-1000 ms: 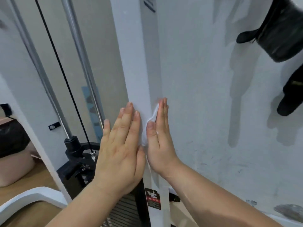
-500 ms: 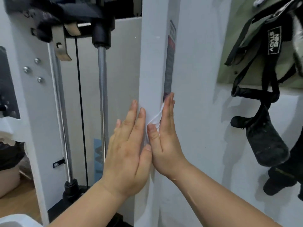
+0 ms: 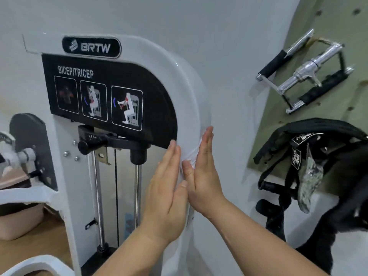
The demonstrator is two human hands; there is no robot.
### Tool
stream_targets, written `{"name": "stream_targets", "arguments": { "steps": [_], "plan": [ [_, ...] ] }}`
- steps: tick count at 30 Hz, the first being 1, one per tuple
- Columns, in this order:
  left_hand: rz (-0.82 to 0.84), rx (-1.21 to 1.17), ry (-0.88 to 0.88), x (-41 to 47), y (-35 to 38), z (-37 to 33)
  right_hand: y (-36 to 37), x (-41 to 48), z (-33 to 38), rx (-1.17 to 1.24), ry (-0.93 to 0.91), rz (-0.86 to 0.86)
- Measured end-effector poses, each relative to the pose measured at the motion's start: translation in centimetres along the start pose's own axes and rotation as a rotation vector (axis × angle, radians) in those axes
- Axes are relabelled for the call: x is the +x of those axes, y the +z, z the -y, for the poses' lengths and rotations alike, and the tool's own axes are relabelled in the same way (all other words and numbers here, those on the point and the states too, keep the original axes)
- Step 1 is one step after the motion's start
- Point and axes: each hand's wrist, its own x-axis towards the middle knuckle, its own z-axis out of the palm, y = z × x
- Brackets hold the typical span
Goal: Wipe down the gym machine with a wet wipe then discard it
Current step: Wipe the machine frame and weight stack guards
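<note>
The wet wipe (image 3: 194,154) lies crumpled against the curved outer edge of the white machine frame (image 3: 191,92), just below the black exercise label (image 3: 111,96). It is trapped there under the right hand (image 3: 205,176), presumably so that the palm's pressure drags it along the paint. That hand is flat, fingers straight and together, thumb alongside the wipe. The left hand (image 3: 167,188) is equally flat on the frame's front face, holding nothing, its thumb touching the right hand; it likely steadies the wiping.
</note>
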Motion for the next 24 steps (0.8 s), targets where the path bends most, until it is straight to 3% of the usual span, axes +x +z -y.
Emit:
{"name": "stream_targets", "arguments": {
  "steps": [5, 11, 15, 19, 24],
  "plan": [
    [0.051, 0.192, -0.104, 2.2, -2.0, -2.7, -3.6, 5.5, 2.8, -0.139, -0.072, 0.038],
    [0.153, 0.288, -0.173, 7.3, -5.0, -3.8, -7.6, 12.8, 4.8, -0.572, -0.511, 0.167],
    [0.219, 0.263, -0.210, 7.0, -5.2, -2.5, -8.1, 10.8, 3.2, -0.823, -0.655, 0.162],
    [0.232, 0.244, -0.249, 5.0, -5.3, -1.3, -8.2, 5.7, 1.2, -1.113, -0.862, 0.316],
    [0.300, 0.243, -0.237, 3.9, -5.4, 0.1, -9.7, 8.8, 3.0, -1.214, -1.048, 0.402]
  ]
}}
